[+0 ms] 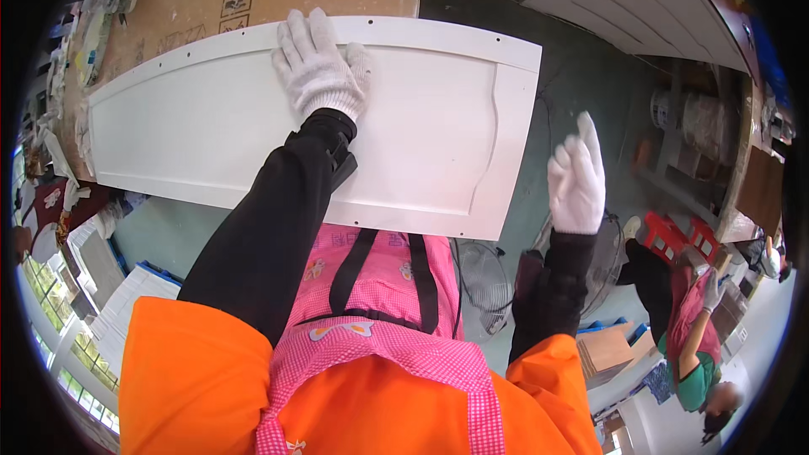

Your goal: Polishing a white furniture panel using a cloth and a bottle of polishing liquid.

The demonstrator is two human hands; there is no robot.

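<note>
A long white panel (421, 126) with a raised frame border and small holes along its edges lies across in front of me. My left hand (320, 72), in a white knit glove, rests flat on the panel's far edge with its fingers apart. Off the panel's right end, my right hand (577, 177) is held up in the air in a matching glove. Its index finger points up while the other fingers curl in. Whatever those fingers may hold is hidden.
Under the panel's far side is a brown cardboard sheet (185, 0). Floor fans (487, 286) stand below right. Another white panelled piece (640, 0) is at the far right. A co-worker in a green top (695, 379) is at the lower right, near red plastic crates (666, 240).
</note>
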